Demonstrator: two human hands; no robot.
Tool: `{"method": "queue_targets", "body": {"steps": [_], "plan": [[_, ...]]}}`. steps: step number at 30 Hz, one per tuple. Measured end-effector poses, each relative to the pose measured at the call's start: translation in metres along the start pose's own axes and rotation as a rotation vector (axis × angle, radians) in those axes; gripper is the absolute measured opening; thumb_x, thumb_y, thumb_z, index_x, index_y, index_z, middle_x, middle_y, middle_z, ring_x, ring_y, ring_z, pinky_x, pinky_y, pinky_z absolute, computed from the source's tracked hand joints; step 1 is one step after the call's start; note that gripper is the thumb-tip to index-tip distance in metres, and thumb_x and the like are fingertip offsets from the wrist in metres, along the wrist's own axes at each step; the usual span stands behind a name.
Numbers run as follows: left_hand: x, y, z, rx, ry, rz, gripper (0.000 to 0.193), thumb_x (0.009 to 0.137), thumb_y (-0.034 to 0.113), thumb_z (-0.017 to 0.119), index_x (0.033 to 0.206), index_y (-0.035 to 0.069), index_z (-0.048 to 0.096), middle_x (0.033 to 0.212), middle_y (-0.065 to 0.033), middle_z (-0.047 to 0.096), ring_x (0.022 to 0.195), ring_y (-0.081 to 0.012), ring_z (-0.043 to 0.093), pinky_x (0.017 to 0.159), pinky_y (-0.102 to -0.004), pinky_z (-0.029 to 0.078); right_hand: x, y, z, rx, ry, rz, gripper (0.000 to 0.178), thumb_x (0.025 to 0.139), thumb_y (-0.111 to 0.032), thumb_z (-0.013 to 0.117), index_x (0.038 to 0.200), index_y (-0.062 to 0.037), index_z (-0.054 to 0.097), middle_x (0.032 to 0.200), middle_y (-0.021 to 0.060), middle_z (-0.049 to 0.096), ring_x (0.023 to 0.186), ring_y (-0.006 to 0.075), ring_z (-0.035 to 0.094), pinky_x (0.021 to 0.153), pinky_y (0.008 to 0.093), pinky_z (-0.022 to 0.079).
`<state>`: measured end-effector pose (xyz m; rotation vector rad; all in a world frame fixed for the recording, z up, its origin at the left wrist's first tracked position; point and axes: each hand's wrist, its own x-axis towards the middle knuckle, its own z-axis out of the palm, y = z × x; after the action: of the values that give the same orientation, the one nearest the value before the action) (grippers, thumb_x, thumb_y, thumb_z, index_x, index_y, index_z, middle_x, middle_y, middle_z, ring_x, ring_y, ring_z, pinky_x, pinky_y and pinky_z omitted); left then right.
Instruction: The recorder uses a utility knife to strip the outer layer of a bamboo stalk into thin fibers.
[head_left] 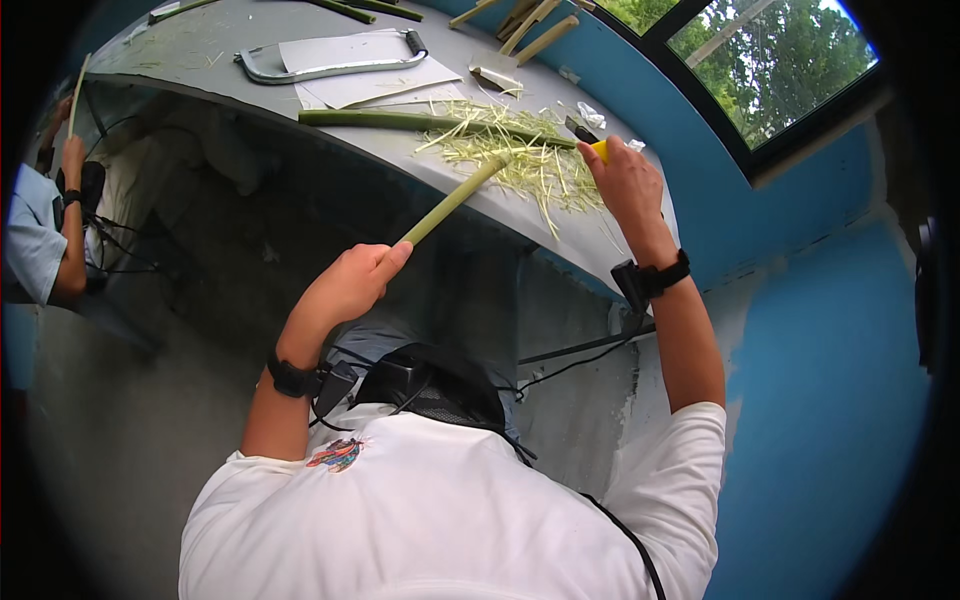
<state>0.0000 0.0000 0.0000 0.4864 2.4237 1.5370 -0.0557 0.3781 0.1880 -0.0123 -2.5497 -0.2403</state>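
My left hand (348, 285) is wrapped round the lower end of a peeled, pale green bamboo stick (452, 203). The stick slants up and to the right, its far end over the heap of shavings on the table. In my right hand (632, 192) is a yellow and black utility knife (598, 150), its blade pointing up and left, apart from the stick. Thin pale green shavings (535, 178) lie beneath and around. A longer, dark green bamboo stalk (375, 119) lies across the table just beyond, partly covered by shavings.
On the grey table (200, 60) are a hacksaw (330, 75), white paper sheets (385, 88) and several cut bamboo pieces (548, 40) at the back. A blue wall (830, 400) and window (770, 70) bound the right. Another person's hand (73, 158) holds a thin stick at far left.
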Motion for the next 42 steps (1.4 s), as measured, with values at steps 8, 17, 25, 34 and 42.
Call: {"method": "queue_targets", "body": {"steps": [8,17,25,34,42], "plan": [[-0.030,0.007,0.052,0.058,0.109,0.005,0.065,0.117,0.059,0.052,0.091,0.000,0.058,0.069,-0.0108,0.052,0.062,-0.0239,0.052,0.062,-0.0418,0.047,-0.054,-0.028,-0.025,0.330,-0.321,-0.075,0.074,0.112,-0.064,0.057,0.087,0.0040,0.071,0.085,0.0304,0.071,0.084,0.0518,0.069,0.078,0.0579,0.054],[-0.029,0.027,0.046,0.253,0.271,0.077,0.054,0.113,0.049,0.062,0.090,0.000,0.059,0.076,-0.0253,0.060,0.077,-0.0529,0.059,0.066,-0.0547,0.049,-0.087,-0.056,0.009,0.458,-0.406,-0.049,0.073,0.110,-0.064,0.062,0.084,0.0038,0.067,0.073,0.0270,0.064,0.068,0.0466,0.061,0.066,0.0539,0.048],[-0.027,0.031,0.055,0.323,0.352,0.093,0.053,0.112,0.047,0.065,0.085,0.002,0.057,0.073,-0.0262,0.065,0.076,-0.0543,0.064,0.064,-0.0583,0.052,-0.074,-0.039,0.032,0.164,-0.170,-0.205,0.064,0.108,-0.065,0.061,0.092,-0.0054,0.075,0.076,0.0199,0.075,0.075,0.0416,0.076,0.068,0.0525,0.060],[-0.030,0.023,0.052,0.240,0.284,0.050,0.056,0.113,0.048,0.063,0.085,-0.001,0.060,0.075,-0.0268,0.064,0.077,-0.0538,0.063,0.066,-0.0565,0.051,-0.036,0.025,0.013,-0.077,-0.082,-0.015,0.068,0.110,-0.068,0.055,0.097,-0.0046,0.074,0.086,0.0220,0.079,0.085,0.0433,0.079,0.074,0.0547,0.061],[-0.032,0.024,0.053,0.277,0.312,0.028,0.055,0.112,0.049,0.064,0.086,0.001,0.059,0.075,-0.0262,0.063,0.076,-0.0534,0.062,0.065,-0.0559,0.051,-0.064,-0.040,-0.012,0.404,-0.400,-0.038,0.079,0.110,-0.069,0.054,0.086,0.0043,0.073,0.085,0.0303,0.072,0.084,0.0508,0.070,0.079,0.0570,0.055]]}}
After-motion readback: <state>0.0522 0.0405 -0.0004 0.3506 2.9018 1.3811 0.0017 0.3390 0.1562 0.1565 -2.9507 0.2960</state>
